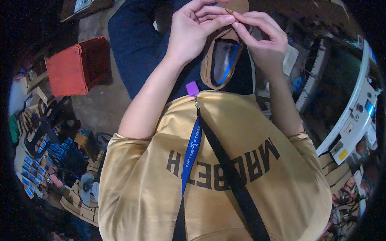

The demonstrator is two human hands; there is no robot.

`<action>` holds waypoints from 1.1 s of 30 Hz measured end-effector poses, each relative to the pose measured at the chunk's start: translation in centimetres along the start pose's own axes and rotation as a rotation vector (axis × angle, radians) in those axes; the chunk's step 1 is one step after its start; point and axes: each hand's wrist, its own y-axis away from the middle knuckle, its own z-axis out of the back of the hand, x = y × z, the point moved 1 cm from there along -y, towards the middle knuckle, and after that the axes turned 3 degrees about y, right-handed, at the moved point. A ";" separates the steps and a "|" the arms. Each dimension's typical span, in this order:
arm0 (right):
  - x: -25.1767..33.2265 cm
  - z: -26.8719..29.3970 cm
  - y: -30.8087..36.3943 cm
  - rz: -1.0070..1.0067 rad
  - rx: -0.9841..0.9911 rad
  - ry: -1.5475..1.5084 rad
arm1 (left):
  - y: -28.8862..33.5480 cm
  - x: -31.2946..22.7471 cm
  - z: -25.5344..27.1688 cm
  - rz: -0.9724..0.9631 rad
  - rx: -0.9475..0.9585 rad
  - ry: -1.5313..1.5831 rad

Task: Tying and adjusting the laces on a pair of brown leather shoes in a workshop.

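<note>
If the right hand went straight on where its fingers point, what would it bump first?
Probably the left hand: its thumb tip looks close to the fingertips of the right hand, by a small brown piece. Depth is unclear.

Light: dim overall; shirt [213, 207] well lit, folds shaded. Glow: small, bluish, on white machine [357, 125], 3 o'clock. Edges: fisheye bending, black corners. Definition: grainy; clutter [60, 160] soft towards 8 o'clock.

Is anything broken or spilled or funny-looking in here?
The jumbled heap at the lower right looks messy: pieces lie every which way, too blurry to name. Nothing looks clearly broken or spilled; the left hand and right hand meet over the brown shoe.
</note>
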 end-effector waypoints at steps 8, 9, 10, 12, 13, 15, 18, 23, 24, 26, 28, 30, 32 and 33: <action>-0.9 -0.4 0.9 -0.280 -0.058 -0.246 | -0.3 -0.2 -0.6 -0.020 0.053 -0.004; -0.7 -0.3 0.7 -0.139 -0.020 -0.126 | -0.2 -0.1 -0.4 -0.021 0.053 -0.004; -0.4 -0.3 0.5 -0.138 -0.021 -0.126 | -0.2 0.0 -0.1 -0.014 0.052 -0.021; 1.0 0.0 -0.2 -0.016 -0.006 0.023 | -0.1 0.0 0.3 -0.008 0.049 -0.036; 1.1 0.0 -0.3 -0.016 -0.005 0.022 | 0.0 -0.1 0.5 -0.001 0.061 -0.045; 1.3 0.1 -0.4 0.054 0.007 0.163 | 0.0 -1.4 0.0 0.007 0.075 -0.053; 1.0 0.3 -0.3 0.136 0.014 0.165 | 0.2 -3.3 -0.9 0.088 0.054 -0.082; 1.1 0.1 -0.4 0.065 -0.015 0.135 | -0.1 -3.8 -1.3 0.035 0.089 -0.281; 1.0 0.1 -0.5 0.048 -0.035 0.066 | -0.2 -3.9 -1.2 0.049 0.103 -0.308; 0.8 0.2 -0.4 0.009 -0.013 0.053 | -0.1 -4.3 -1.4 0.033 0.104 -0.338; 0.5 0.3 -0.1 -0.031 0.010 0.040 | 0.1 -4.5 -1.6 0.018 0.104 -0.368; 0.0 0.2 0.4 -0.143 0.010 -0.063 | 0.1 -4.5 -1.7 -0.038 0.016 -0.638; -0.4 0.3 0.7 -0.151 0.014 -0.105 | -0.1 -4.0 -0.9 -0.040 -0.002 -0.715; -0.7 0.3 0.8 -0.159 0.019 -0.147 | -0.2 -3.7 -0.5 -0.042 -0.021 -0.792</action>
